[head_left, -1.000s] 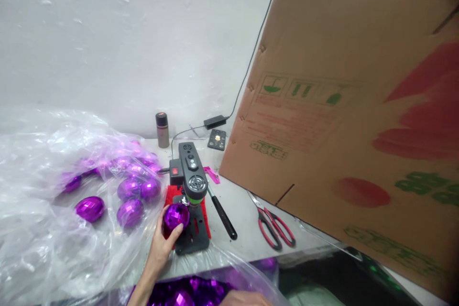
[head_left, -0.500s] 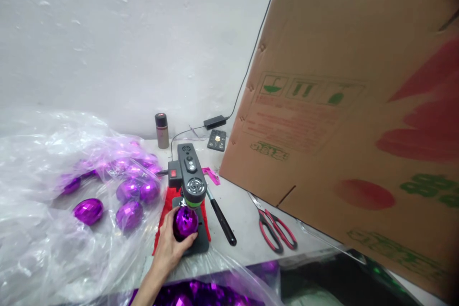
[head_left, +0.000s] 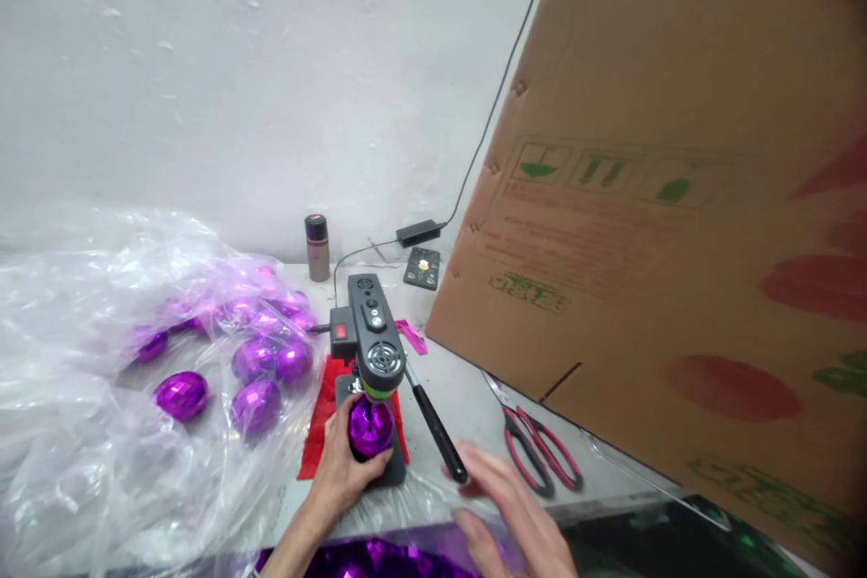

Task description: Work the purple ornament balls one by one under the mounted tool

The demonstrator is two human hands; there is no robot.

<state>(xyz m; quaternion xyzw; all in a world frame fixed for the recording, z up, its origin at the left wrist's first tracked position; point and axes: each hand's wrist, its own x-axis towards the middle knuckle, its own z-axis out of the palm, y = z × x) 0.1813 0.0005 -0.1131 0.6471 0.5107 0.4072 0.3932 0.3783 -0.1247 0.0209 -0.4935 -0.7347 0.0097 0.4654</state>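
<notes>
My left hand [head_left: 347, 468] grips a purple faceted egg-shaped ornament [head_left: 370, 425] and holds it upright on the base of a small grey benchtop machine [head_left: 371, 345], right under its head. My right hand [head_left: 505, 506] hovers blurred just right of the machine, fingers spread and holding nothing, close to the tip of the machine's black lever handle [head_left: 436, 432]. A red cloth [head_left: 320, 424] lies under the machine.
A clear plastic bag [head_left: 88, 415] at left holds several purple ornaments [head_left: 181, 395]. More lie in a bag at the front edge [head_left: 379, 557]. Red-handled scissors [head_left: 538, 447] lie to the right. A large tilted cardboard box [head_left: 677, 226] fills the right side. A small can [head_left: 316, 247] stands by the wall.
My left hand slid the ornament from the machine's left side to under its head. My right hand rose into view from the bottom edge toward the lever. The view shifted slightly.
</notes>
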